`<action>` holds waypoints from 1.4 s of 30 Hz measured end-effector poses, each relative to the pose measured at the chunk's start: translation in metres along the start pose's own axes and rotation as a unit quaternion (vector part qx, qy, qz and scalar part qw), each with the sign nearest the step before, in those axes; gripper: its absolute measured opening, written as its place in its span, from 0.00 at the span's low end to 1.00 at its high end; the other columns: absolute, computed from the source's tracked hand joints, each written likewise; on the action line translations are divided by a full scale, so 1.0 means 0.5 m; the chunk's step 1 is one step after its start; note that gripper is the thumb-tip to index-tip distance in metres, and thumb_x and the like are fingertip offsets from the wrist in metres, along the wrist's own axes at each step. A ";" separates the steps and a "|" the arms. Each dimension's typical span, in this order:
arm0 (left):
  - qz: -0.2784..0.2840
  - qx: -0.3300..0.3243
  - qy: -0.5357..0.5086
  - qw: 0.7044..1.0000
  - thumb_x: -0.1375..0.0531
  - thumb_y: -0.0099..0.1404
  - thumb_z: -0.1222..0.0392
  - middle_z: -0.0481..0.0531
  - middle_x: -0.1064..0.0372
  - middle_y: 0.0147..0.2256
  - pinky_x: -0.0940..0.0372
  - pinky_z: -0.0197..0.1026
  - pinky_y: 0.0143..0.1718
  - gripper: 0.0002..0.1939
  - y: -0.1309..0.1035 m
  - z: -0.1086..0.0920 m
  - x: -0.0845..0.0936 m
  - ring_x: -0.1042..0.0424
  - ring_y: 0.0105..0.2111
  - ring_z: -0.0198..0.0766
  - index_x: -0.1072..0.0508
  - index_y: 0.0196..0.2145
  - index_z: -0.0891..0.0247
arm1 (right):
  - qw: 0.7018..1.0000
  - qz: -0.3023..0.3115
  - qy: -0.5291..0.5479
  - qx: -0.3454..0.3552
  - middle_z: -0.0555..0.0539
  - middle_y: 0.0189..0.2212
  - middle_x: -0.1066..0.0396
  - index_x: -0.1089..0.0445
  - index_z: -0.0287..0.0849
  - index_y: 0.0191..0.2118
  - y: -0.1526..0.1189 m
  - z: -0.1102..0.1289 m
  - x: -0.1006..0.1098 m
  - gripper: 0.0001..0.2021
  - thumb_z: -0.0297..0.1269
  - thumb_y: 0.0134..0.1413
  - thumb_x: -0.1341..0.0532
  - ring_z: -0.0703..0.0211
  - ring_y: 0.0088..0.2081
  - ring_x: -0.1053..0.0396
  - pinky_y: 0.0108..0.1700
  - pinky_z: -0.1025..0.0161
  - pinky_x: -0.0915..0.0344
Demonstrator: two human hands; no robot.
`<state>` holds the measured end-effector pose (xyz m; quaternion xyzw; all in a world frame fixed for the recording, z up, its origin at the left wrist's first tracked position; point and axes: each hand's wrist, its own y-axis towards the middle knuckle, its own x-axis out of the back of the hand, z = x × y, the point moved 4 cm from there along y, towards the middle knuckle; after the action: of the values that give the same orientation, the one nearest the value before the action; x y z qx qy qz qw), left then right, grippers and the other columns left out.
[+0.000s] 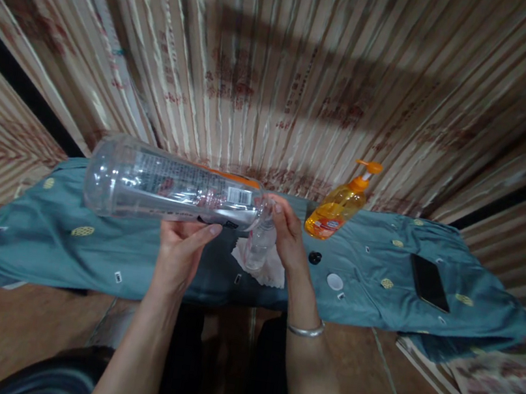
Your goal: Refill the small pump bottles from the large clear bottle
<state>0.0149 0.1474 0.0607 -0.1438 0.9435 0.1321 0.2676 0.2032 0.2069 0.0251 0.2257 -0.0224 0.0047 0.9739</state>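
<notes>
A large clear plastic bottle (170,186) with a printed label lies nearly level in the air, its base to the left and its neck to the right. Fingers of my left hand (181,247) are wrapped round its underside, thumb toward me. Below the neck stands a small clear bottle (261,246) on a white paper napkin (273,276). My right hand (287,230) is closed where the large bottle's neck meets the small bottle's top, and its fingers partly hide both mouths. The large bottle looks mostly see-through; whether liquid is flowing cannot be made out.
A pump bottle (334,211) of orange liquid stands right of my hands. Nearby lie a small black cap (315,258), a white disc (334,281) and a dark phone (429,283). Green cloth (99,265) covers the table; a striped curtain (278,94) hangs behind.
</notes>
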 end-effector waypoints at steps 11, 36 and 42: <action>-0.003 0.022 0.001 1.000 0.16 0.37 0.57 0.44 0.18 0.35 0.21 0.50 0.44 0.41 -0.007 0.015 -0.001 0.17 0.34 0.42 0.23 0.50 0.50 | 1.000 -0.006 0.000 0.012 0.47 0.51 0.17 0.22 0.51 0.52 0.002 0.004 0.001 0.30 0.71 0.67 0.44 0.48 0.54 0.20 0.63 0.51 0.27; -0.017 0.044 0.008 0.999 0.16 0.36 0.53 0.47 0.20 0.27 0.19 0.46 0.39 0.25 -0.006 0.019 0.000 0.21 0.28 0.37 0.22 0.27 0.62 | 1.000 -0.005 0.015 0.002 0.47 0.49 0.15 0.22 0.51 0.51 0.000 0.006 0.001 0.30 0.71 0.66 0.42 0.46 0.55 0.20 0.64 0.48 0.27; -0.007 0.028 0.024 0.999 0.17 0.34 0.59 0.45 0.21 0.27 0.21 0.49 0.48 0.27 -0.005 0.013 -0.010 0.18 0.32 0.41 0.20 0.33 0.60 | 1.000 -0.004 0.004 0.003 0.47 0.50 0.16 0.22 0.51 0.53 -0.002 0.005 -0.001 0.30 0.71 0.67 0.44 0.48 0.55 0.20 0.64 0.49 0.27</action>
<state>0.0229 0.1485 0.0576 -0.1457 0.9521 0.1006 0.2494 0.2029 0.2048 0.0269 0.2290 -0.0179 0.0018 0.9733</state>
